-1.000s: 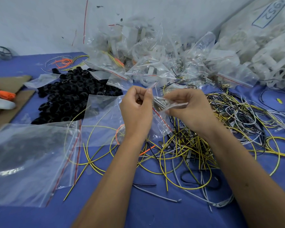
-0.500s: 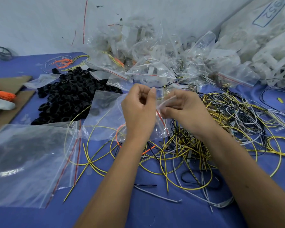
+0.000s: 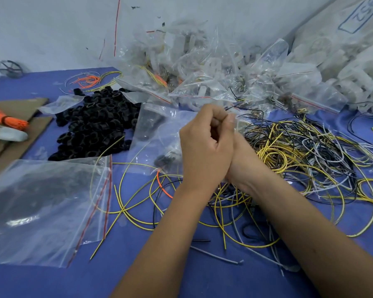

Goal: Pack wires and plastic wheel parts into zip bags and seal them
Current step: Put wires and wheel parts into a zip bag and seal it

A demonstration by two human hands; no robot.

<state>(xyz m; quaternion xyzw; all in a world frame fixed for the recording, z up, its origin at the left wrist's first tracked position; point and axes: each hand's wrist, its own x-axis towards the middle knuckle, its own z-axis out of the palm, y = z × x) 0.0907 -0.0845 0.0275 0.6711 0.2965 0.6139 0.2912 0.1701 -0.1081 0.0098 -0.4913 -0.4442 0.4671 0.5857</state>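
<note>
1. Currently, head view, only one camera. Left hand (image 3: 202, 145) and right hand (image 3: 243, 160) are pressed together at centre frame, above the blue surface (image 3: 181, 276).
2. Left hand: fingers curled tight, pinching the top edge of a small clear zip bag (image 3: 157, 134). The bag hangs to the left of the hands; a few black parts and an orange wire end show through it.
3. Right hand: mostly hidden behind the left. Its thumb tip (image 3: 232, 119) shows at the bag's top edge, against the left fingers. It appears to pinch the same edge; the other fingers cannot be seen.
4. Whether the zip is closed: cannot tell, the strip is hidden by the hands.
5. Loose wires (image 3: 299, 151), yellow, black and grey, lie tangled on the surface to the right of and beneath the forearms.
6. Pile of black wheel parts (image 3: 95, 127) sits on the surface left of the held bag, touching it at its edge.
7. Large empty zip bag (image 3: 41, 211) with red strip lies flat at near left, a yellow wire running under its corner.
8. Heap of filled clear bags (image 3: 202, 72) stands against the wall beyond the hands.
9. White plastic parts (image 3: 353, 78) are stacked at far right.
10. Cardboard (image 3: 15, 117) with an orange wire bundle (image 3: 7, 120) on it lies at far left.
</note>
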